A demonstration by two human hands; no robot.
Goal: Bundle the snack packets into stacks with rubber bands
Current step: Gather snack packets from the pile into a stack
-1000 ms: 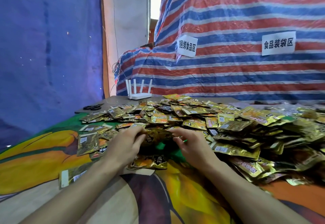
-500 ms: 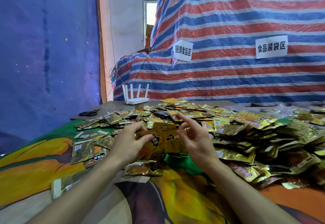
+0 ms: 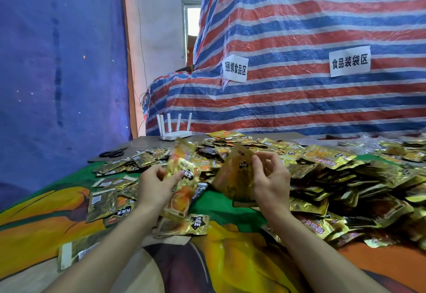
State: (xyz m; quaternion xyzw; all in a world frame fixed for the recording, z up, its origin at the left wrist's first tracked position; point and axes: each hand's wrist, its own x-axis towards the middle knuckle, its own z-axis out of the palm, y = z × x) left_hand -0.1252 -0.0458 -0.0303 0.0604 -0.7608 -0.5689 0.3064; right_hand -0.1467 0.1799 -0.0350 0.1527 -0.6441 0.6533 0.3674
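While both forearms reach in from the tabletop's near edge, the left hand [image 3: 155, 181] is lifted with thumb and fingers curled round some blurred gold snack packets [image 3: 184, 177] standing roughly upright, and the right hand [image 3: 270, 178], palm turned inward, pinches a single gold packet [image 3: 235, 173] by its right edge. Half a second ago the hands held these packets side by side, close together; now they have drawn apart, each with its own share, above the near-left fringe of the loose heap [image 3: 345, 177].
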